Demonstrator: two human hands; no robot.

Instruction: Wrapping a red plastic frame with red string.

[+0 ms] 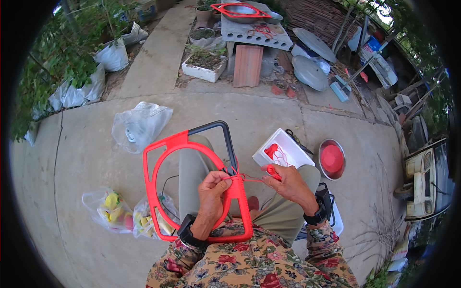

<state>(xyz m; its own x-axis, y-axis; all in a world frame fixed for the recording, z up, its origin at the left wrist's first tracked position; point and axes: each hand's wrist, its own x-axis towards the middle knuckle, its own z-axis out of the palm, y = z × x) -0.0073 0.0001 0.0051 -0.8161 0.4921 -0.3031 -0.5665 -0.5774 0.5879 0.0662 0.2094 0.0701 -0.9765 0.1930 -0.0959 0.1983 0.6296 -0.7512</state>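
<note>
A squarish frame with a round ring inside it rests over my lap. Red cord is wrapped closely round most of it, and a bare black bar shows at its far right corner. My left hand pinches the frame's right side where the red wrapping meets the black bar, thumb and fingers closed. A strand of red cord runs from there to my right hand. That hand is closed round a small red bundle, which looks like wound cord and is partly hidden by the fingers.
Right of my knees stand a white foam box with red cord inside and a metal bowl holding something red. Plastic bags lie left. Ahead, a similar red frame sits on a concrete slab. A toy vehicle stands far right.
</note>
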